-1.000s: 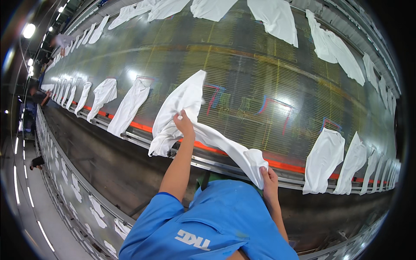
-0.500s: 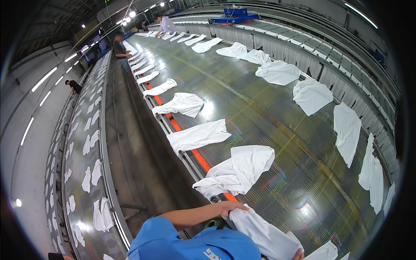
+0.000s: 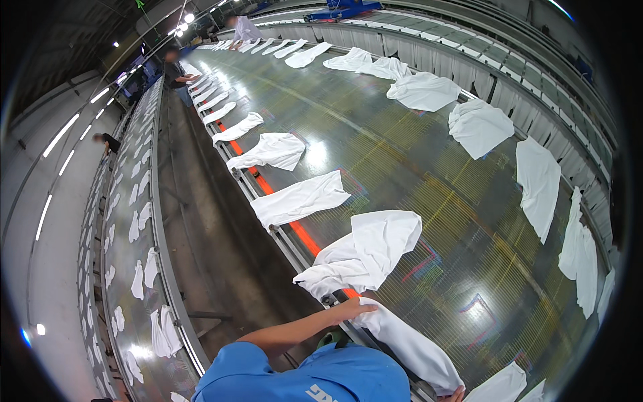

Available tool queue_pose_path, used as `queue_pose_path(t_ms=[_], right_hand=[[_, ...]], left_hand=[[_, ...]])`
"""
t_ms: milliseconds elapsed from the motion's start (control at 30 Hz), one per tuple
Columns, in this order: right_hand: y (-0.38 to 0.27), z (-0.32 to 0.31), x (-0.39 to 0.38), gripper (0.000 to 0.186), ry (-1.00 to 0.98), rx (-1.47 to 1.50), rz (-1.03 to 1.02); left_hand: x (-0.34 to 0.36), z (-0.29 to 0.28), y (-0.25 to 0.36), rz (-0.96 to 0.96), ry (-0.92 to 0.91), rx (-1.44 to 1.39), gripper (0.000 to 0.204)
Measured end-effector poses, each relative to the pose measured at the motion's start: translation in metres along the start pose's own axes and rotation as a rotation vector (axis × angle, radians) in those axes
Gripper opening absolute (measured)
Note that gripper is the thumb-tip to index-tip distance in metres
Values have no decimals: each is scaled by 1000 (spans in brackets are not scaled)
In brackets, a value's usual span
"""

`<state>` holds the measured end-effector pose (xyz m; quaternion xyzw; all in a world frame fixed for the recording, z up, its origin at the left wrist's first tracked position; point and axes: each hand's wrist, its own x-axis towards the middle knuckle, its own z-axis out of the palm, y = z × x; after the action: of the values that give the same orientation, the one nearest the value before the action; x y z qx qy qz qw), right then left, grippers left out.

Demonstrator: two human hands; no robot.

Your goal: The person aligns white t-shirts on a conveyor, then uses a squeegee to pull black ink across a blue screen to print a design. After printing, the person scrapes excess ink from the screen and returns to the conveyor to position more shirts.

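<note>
A white fabric piece (image 3: 408, 345) stretches along the near edge of a long table, its surface smooth and slightly bowed. My left hand (image 3: 349, 309) is closed on its far left end, with the thumb and fingers pinching the edge. At the opposite end, low in the picture, my right hand (image 3: 454, 394) grips the cloth; only its fingers show, the rest being cut off by the lower rim. Just beyond my left hand lies another white fabric piece (image 3: 368, 251), rumpled and partly folded over, reaching across the orange strip on the table's edge.
More white pieces line both sides of the dark, yellow-marked table (image 3: 402, 167). An orange strip (image 3: 305, 238) and a metal rail follow its near edge. Left of the aisle runs a second long table (image 3: 137, 315) with cloth pieces. Two people (image 3: 179, 75) work at the far end.
The fabric between my hands has gone from wider and creased to a narrower, smoother stretch. My left hand has risen slightly in view, and the whole view has shifted a little.
</note>
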<state>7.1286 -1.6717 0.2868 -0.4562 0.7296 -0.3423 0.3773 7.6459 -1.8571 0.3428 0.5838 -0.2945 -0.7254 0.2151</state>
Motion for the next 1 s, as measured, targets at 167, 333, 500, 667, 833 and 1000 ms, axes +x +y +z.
queue_pose_path(t_ms=[167, 333, 500, 667, 833, 1000], right_hand=[[-24, 16, 5, 53, 179, -17, 201], [-115, 20, 6, 52, 348, 62, 369], [-96, 17, 22, 56, 358, -226, 202], [-73, 45, 25, 42, 288, 354, 478], [-106, 35, -2, 36, -78, 658, 452], [-141, 47, 45, 35, -54, 615, 537]], left_hand=[[-16, -2, 10, -27, 66, 339, 69], [-2, -2, 19, -16, 171, 248, 83], [36, -14, -7, 63, 245, 183, 86], [13, -29, -21, 177, 147, 333, 79], [-35, -23, 7, -33, 221, -81, 55], [-6, -21, 32, -66, 291, -56, 61]])
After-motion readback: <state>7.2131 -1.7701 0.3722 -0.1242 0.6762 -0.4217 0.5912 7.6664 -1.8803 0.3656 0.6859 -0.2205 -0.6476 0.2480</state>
